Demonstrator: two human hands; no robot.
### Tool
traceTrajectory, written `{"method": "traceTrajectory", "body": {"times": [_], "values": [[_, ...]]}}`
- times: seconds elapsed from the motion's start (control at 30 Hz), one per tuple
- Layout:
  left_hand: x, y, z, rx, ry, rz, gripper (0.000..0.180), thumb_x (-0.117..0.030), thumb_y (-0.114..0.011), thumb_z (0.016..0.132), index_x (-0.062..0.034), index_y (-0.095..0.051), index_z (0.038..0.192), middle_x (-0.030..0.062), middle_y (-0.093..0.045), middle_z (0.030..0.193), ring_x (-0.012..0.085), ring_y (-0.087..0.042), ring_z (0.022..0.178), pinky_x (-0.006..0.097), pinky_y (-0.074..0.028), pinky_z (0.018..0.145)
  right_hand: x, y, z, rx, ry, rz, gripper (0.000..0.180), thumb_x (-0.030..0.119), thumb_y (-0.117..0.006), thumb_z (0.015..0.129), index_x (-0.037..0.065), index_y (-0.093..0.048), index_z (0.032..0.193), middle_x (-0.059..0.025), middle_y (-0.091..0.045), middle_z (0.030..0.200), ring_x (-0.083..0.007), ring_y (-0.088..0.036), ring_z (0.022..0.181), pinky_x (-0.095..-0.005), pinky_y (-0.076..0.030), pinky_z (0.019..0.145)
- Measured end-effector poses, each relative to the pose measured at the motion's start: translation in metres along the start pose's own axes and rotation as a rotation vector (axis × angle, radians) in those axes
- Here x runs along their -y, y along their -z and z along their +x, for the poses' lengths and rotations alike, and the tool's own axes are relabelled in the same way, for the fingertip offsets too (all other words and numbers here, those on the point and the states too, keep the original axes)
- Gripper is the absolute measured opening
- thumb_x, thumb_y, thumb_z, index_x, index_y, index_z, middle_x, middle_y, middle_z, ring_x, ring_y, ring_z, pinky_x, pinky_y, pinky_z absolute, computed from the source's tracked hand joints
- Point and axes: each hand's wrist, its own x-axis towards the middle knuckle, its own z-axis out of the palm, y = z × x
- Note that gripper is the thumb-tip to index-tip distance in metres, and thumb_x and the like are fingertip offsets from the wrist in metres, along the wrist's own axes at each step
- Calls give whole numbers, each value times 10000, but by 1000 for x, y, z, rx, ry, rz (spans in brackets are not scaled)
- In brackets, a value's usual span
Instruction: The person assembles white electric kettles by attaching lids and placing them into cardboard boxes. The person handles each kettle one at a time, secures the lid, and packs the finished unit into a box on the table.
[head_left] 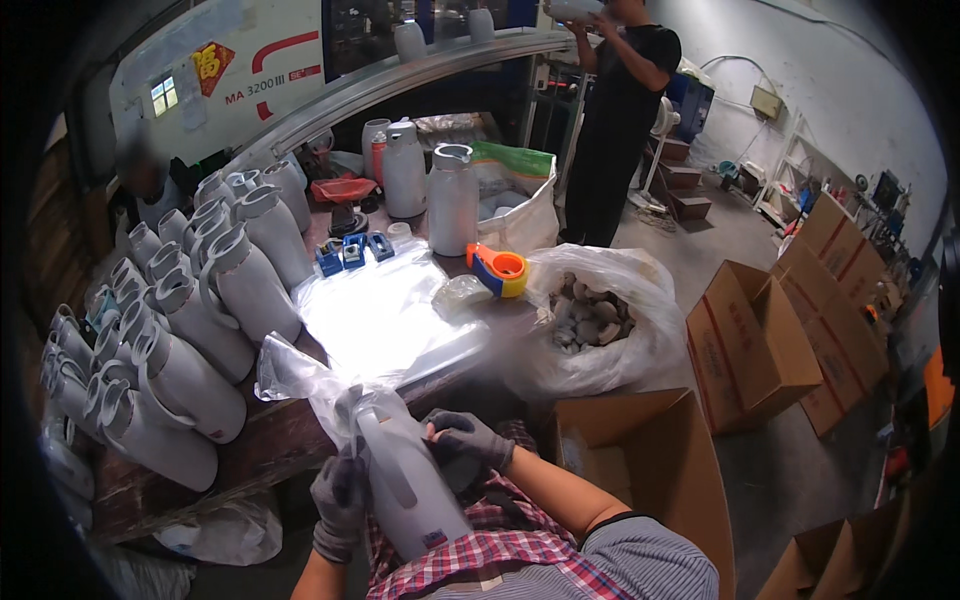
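Pale grey jug (424, 508), lower centre of the frame, tilted on the lap, its top by clear plastic film (297, 373); the gloved left hand (340, 494) curls against its side, the right hand (468, 439) is half closed near its upper body, and what either grips cannot be told; probably stiff, smooth and fairly light, best held by handle (384, 460) and body, the film limp and slippery

I note a table (268, 447) with a dark reddish edge. Beyond its far edge: pale machine casing (222, 128), red diamond decoration (212, 67), metal rail (370, 86). Past its right edge: grey floor (640, 255), standing fan (664, 118), white wall (830, 75) bearing a small box (766, 103). Light bright on the wall, dim beneath the table.
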Motion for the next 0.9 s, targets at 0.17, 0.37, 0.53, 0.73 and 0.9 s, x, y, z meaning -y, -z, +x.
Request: {"method": "traceTrajectory", "body": {"times": [0.17, 0.37, 0.53, 0.73, 0.9], "values": [[18, 4, 4, 24, -211, 154, 301, -4, -604, 800, -15, -671, 1093, 133, -575, 796, 273, -576, 707, 354, -469, 659, 17, -5, 4, -3, -46, 82, 162, 189, -668, 865, 50, -594, 904, 14, -525, 950, -91, -491, 922, -262, -408, 865], [-12, 12, -23, 759, -136, -115, 273, -129, -646, 864, -45, -667, 1123, 153, -656, 853, 296, -661, 798, 372, -521, 719, -13, 31, -24, 114, -144, -294, 164, 183, -627, 874, 25, -610, 911, -21, -562, 963, -105, -521, 896, -272, -437, 832], [-7, -33, -85, 1198, 214, -723, 341, -154, -582, 941, -29, -589, 1258, 176, -667, 1126, 236, -651, 1027, 355, -497, 891, 16, 45, -10, -207, -165, -313, 504, 374, -639, 896, 4, -525, 1219, -96, -620, 1073, -217, -583, 1011, -331, -448, 917], [-47, -78, -51, 1566, 145, -859, 465, -270, -591, 934, -4, -531, 1311, 177, -642, 1196, 250, -594, 1082, 360, -425, 995, 65, 40, 24, -62, -389, -1208, 801, 468, -700, 817, -22, -407, 1379, -279, -639, 1109, -367, -639, 1032, -408, -488, 893], [-47, -76, -43, 1656, 209, -832, 476, -239, -627, 901, 17, -533, 1292, 168, -654, 1163, 262, -609, 1044, 363, -448, 963, 97, 104, -26, -181, -597, -567, 468, 251, -697, 845, -7, -572, 1216, -85, -650, 1007, -188, -634, 890, -315, -521, 798]]}}
